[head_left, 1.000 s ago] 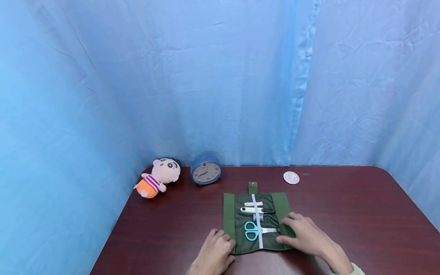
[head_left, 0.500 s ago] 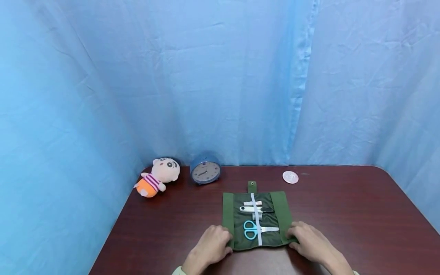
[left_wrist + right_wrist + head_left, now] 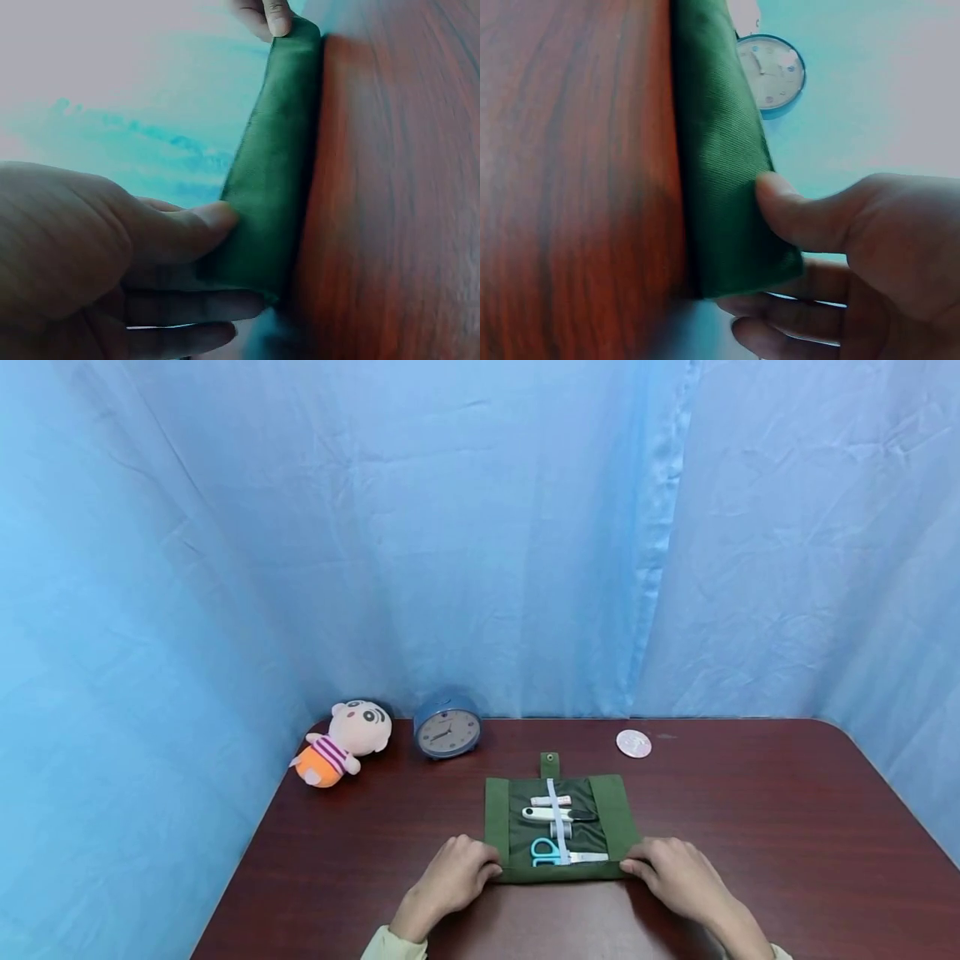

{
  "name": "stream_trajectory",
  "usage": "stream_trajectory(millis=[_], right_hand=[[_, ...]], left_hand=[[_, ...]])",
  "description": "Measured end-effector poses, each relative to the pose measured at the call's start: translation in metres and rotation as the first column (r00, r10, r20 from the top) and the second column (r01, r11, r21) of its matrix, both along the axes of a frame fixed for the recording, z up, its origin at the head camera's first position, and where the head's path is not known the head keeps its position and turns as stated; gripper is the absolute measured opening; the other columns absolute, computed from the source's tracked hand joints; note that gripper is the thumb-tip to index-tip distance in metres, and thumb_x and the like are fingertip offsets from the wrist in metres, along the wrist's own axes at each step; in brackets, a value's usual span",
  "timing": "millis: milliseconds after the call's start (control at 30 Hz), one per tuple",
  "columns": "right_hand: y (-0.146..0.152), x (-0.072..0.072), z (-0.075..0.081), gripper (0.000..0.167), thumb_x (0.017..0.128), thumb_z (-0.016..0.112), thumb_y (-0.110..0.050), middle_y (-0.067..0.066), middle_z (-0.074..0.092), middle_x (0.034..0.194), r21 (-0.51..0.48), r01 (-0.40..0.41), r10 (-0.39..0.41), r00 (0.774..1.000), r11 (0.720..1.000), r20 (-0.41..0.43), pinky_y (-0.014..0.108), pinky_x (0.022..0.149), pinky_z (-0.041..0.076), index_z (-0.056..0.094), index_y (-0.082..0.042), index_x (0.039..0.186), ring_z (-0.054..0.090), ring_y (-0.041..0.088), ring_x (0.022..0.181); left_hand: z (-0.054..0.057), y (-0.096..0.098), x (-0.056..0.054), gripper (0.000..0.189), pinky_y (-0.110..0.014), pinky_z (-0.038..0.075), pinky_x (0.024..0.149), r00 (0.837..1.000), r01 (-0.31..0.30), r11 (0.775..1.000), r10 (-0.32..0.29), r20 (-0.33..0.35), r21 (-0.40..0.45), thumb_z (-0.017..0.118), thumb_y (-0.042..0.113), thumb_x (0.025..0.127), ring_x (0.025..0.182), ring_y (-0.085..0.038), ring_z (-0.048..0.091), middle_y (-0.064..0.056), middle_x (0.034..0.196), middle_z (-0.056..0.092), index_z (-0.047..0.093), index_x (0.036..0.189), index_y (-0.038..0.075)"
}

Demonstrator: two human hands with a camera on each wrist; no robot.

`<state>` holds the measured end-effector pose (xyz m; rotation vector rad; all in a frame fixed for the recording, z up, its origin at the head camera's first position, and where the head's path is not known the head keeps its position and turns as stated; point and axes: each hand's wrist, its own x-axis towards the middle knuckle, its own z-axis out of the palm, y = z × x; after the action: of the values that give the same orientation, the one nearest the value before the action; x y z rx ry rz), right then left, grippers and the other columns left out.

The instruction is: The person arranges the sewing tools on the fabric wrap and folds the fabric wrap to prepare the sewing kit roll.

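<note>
A green fabric tool roll (image 3: 620,810) lies unfolded on the table, its near edge lifted and turned up. My left hand (image 3: 456,874) pinches the near left corner between thumb and fingers; my right hand (image 3: 678,878) pinches the near right corner. Both wrist views show the raised green flap (image 3: 274,150) with a thumb on its face. Under a white elastic band lie scissors (image 3: 545,852) with turquoise handles, a grey spool (image 3: 560,831), a white-handled tool (image 3: 538,814) with a dark end and a small whitish piece (image 3: 542,802). The raised edge hides the lower part of the scissors.
A plush doll (image 3: 341,743) and a blue alarm clock (image 3: 447,732) stand at the back left of the brown table (image 3: 750,810). A round pale disc (image 3: 633,743) lies at the back right. Blue curtains (image 3: 480,527) surround the table. A snap tab (image 3: 550,765) points away from me.
My right hand has come down to the near right corner and grips it. Both hands have raised the near edge and folded it up, partly covering the scissors.
</note>
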<state>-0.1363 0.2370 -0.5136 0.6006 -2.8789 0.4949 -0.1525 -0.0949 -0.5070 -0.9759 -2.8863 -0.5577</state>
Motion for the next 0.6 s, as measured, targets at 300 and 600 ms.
stream_trajectory(millis=[300,600], right_hand=[[-0.008,-0.001,-0.003,0.014,0.082,0.079,-0.024,-0.011,0.069,0.069,-0.027,0.147,-0.147,0.989,0.989,-0.019,0.038,0.054,0.050,0.070,-0.027,0.072,0.069,0.018,0.065],[-0.011,-0.001,-0.002,0.008,0.083,0.079,-0.028,-0.005,0.074,0.078,-0.004,0.218,-0.216,0.970,0.976,0.114,0.044,0.057,0.052,0.074,-0.023,0.078,0.071,0.024,0.072]], left_hand=[[-0.011,-0.002,-0.005,0.011,-0.018,0.051,0.062,0.999,-0.041,0.998,0.040,0.019,0.053,0.071,0.017,0.091,0.067,0.000,0.066,0.010,0.072,0.072,0.074,0.080,0.018],[-0.017,-0.001,-0.008,0.009,-0.016,0.050,0.063,0.998,-0.058,0.992,0.056,0.017,0.112,0.073,0.015,0.088,0.068,0.000,0.062,0.009,0.072,0.070,0.073,0.079,0.016]])
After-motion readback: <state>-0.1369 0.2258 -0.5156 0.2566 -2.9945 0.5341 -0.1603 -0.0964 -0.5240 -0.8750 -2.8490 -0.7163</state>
